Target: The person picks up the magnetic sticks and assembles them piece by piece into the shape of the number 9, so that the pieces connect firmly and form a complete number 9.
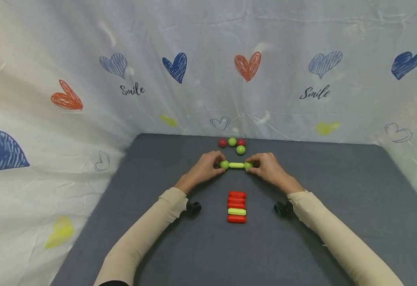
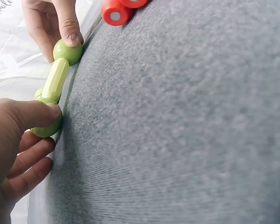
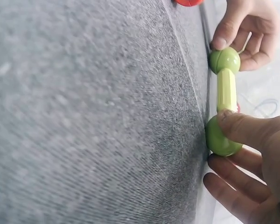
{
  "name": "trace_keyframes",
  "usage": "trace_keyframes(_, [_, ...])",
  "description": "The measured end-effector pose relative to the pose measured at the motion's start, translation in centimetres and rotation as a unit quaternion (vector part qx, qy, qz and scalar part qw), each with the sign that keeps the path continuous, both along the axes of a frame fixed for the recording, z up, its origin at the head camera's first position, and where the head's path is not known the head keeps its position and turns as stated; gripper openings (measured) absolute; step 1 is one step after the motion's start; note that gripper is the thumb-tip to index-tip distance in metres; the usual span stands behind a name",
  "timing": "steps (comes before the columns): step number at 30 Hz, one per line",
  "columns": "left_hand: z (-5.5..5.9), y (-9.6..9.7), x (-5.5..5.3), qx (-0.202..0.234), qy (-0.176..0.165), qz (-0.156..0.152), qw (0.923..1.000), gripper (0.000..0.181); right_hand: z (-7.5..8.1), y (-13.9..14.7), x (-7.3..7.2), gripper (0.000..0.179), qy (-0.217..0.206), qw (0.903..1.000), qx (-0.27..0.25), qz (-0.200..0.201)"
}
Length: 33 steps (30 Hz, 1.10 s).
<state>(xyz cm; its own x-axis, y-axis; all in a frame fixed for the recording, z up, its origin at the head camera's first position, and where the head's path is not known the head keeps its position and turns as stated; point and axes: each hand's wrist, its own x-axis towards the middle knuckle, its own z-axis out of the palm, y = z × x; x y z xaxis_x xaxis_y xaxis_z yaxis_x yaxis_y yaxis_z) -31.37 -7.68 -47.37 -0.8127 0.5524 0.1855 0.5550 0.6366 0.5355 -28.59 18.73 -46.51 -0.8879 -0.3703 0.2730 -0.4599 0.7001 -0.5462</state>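
Note:
A pale yellow-green rod (image 1: 236,165) spans two green balls at the middle of the table, one at each end, like a dumbbell. My left hand (image 1: 207,166) pinches the left green ball (image 1: 224,165) between thumb and fingers. On the other side my right hand (image 1: 270,170) pinches the right green ball (image 3: 220,138), its thumb lying near the rod's end. In both wrist views the rod lines up with the balls and meets them. Neither hand touches the rod's middle.
Behind the hands sit two red balls (image 1: 222,143) and two more green balls (image 1: 240,150). Nearer me, several red rods (image 1: 236,219) and one yellow-green rod (image 1: 236,211) lie stacked in a column on the grey table (image 1: 158,250). A printed curtain (image 1: 208,99) hangs along the back.

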Motion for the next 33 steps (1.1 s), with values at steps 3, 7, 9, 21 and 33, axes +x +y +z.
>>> trace_keyframes(3, [0.0,0.2,-0.3,0.001,-0.004,0.000,1.0000,0.031,0.1,0.1,-0.2,0.030,-0.001,1.0000,-0.002,0.001])
trace_keyframes(7, [0.0,0.4,-0.5,0.004,-0.008,0.004,1.0000,0.030,0.2,0.2,-0.5,0.030,-0.001,1.0000,-0.004,0.001])
trace_keyframes(9, [0.1,0.4,-0.4,-0.003,-0.003,0.009,0.9999,0.031,0.2,0.2,-0.6,0.029,-0.001,1.0000,-0.005,0.003])
trace_keyframes(21, [3.5,2.1,3.7,-0.088,-0.006,-0.079,0.9929,0.020,-0.2,0.5,-0.5,0.030,-0.013,0.9998,-0.014,-0.001])
trace_keyframes(33, [3.5,4.3,4.4,-0.133,-0.116,-0.174,0.9689,0.015,0.2,0.2,-1.0,0.028,-0.006,0.9999,-0.003,0.012])
